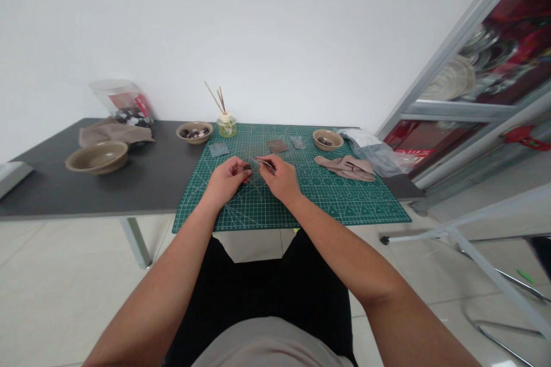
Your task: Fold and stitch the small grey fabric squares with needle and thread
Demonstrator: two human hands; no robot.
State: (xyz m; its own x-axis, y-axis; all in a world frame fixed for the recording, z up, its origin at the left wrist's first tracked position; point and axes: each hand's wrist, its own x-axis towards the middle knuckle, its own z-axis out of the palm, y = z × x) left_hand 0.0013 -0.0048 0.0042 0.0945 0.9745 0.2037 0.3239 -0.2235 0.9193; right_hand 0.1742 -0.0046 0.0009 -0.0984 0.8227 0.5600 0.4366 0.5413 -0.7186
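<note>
My left hand [227, 181] is closed, its thumb and fingers pinching a small dark stone [247, 167] above the green cutting mat [327, 206]. Close beside it, my right hand [280, 178] pinches a thin grey piece [266, 164] that looks like folded sandpaper; its far edge points toward the stone. Whether the two touch is too small to tell. Behind my hands lie a grey sheet [218, 149], a brown square [277, 145] and a smaller grey sheet [297, 142], all resembling sandpaper.
Stones fill a bowl [195, 140] and lie in another bowl [328, 147]. A reed diffuser [227, 125] stands at the back. Right are a crumpled cloth [346, 167] and plastic bag [379, 152]. Left are a larger bowl [97, 164], cloth [101, 132] and clear jar [123, 100].
</note>
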